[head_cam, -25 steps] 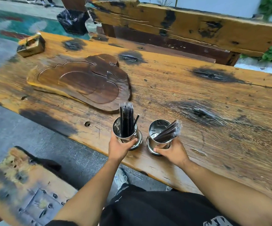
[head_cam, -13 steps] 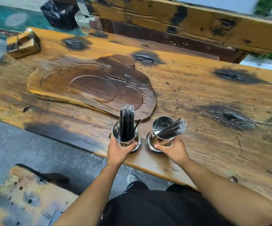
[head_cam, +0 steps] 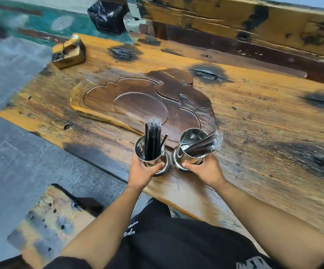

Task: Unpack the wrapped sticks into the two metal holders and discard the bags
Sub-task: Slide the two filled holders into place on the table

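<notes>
Two shiny metal holders stand side by side near the front edge of the wooden table [head_cam: 254, 117]. My left hand [head_cam: 142, 172] grips the left holder [head_cam: 152, 159], which has a bundle of black sticks [head_cam: 153, 138] standing upright in clear wrap, plus one loose stick beside it. My right hand [head_cam: 205, 170] grips the right holder [head_cam: 191, 150]; a second wrapped bundle [head_cam: 203, 145] leans in it, tilted to the right with its clear wrap end sticking out over the rim.
A carved dark wooden tray [head_cam: 137, 101] lies just behind the holders. A small wooden block [head_cam: 69, 53] sits at the table's far left corner. A bin lined with a black bag [head_cam: 106, 16] stands on the floor beyond. Benches run along both long sides.
Both hands stay on the holders. The view has shifted left and tilted down, so the holders now sit closer to the tray's front edge; the bundles keep their positions.
</notes>
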Tool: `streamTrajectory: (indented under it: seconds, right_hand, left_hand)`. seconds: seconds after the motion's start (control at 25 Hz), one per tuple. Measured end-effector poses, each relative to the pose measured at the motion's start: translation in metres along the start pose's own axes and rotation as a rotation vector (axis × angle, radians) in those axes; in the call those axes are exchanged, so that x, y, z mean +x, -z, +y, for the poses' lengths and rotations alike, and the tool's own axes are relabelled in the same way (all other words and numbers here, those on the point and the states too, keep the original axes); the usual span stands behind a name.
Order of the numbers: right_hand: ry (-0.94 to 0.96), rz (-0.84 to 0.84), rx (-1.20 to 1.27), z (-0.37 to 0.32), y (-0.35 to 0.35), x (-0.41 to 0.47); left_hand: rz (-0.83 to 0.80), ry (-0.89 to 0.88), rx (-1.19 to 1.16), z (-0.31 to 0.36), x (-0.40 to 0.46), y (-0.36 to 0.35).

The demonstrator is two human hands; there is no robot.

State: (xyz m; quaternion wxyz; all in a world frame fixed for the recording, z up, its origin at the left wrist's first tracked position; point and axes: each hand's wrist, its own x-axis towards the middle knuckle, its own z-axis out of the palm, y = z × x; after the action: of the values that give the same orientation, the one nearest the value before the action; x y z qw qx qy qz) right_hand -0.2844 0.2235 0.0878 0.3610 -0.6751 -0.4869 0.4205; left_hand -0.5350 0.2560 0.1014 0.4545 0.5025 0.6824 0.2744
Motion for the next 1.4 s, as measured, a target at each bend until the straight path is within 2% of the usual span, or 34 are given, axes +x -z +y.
streamTrajectory:
  seconds: [0.28, 0.64, 0.76, 1.0, 1.4]
  right_hand:
    - [-0.062, 0.025, 0.049, -0.038, -0.069, 0.057]
    - [-0.177, 0.319, 0.15, -0.133, -0.217, 0.131]
    - [-0.229, 0.356, 0.134, -0.153, -0.248, 0.147]
    - [-0.272, 0.352, 0.127, -0.168, -0.259, 0.171]
    - [-0.332, 0.402, 0.117, -0.152, -0.229, 0.217]
  left_hand:
    - [-0.003, -0.065, 0.035, -0.009, 0.102, 0.063]
    - [-0.253, -0.208, 0.038, -0.013, 0.249, 0.188]
    - [-0.313, -0.232, 0.048, -0.007, 0.284, 0.216]
    - [-0.347, -0.24, 0.061, 0.012, 0.329, 0.225]
    - [-0.385, -0.226, 0.123, 0.046, 0.377, 0.187]
